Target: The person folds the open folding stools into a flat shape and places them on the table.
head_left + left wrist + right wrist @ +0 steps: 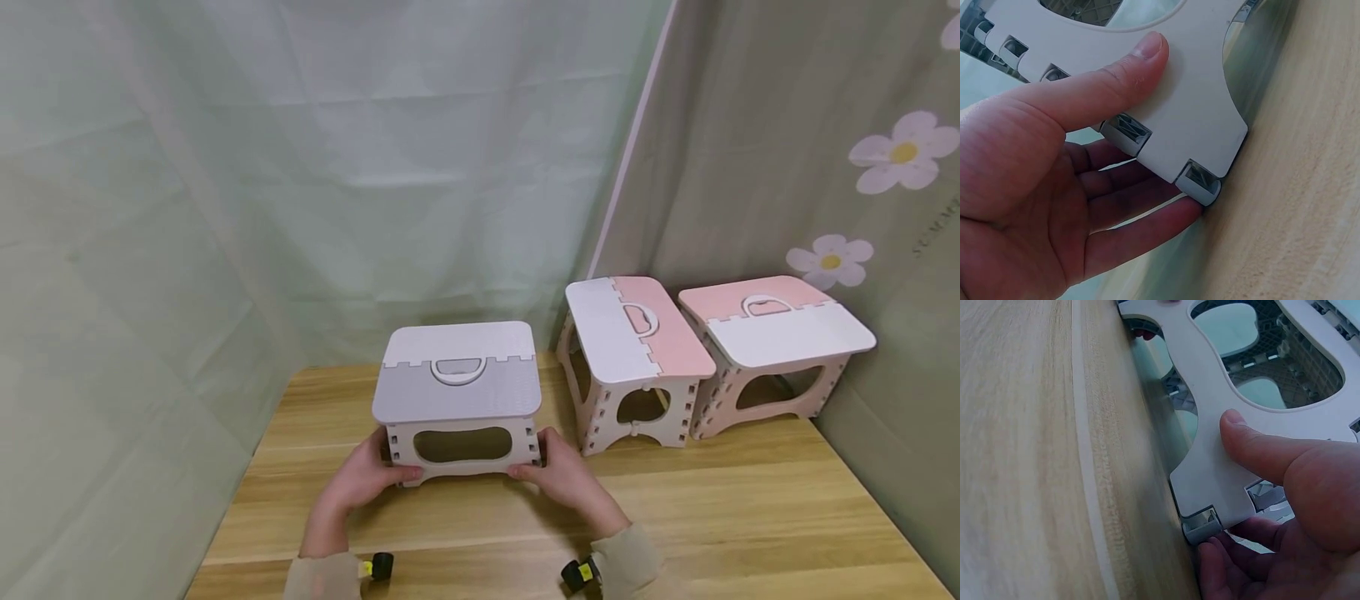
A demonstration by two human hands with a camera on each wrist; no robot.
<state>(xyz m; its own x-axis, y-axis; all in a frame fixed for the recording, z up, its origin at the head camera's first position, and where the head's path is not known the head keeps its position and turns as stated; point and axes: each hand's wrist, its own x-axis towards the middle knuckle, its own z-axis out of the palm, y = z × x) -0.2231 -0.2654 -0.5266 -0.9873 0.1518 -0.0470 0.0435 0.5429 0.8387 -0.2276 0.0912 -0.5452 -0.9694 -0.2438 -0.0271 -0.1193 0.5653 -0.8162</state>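
Note:
A folding step stool with a white and grey top is unfolded and upright at the back of the wooden table. Its top carries a curved handle, folded flat. My left hand grips the lower left front corner, the thumb on the front panel and the fingers around the side. At the opposite corner my right hand holds the stool the same way, with its thumb on the front panel. The feet are at the tabletop; a slight lift cannot be ruled out.
To the right stand two more unfolded stools, a pink and white one turned sideways and another pink and white one near the right curtain. Pale cloth hangs behind the wooden table. A flowered curtain borders the right side.

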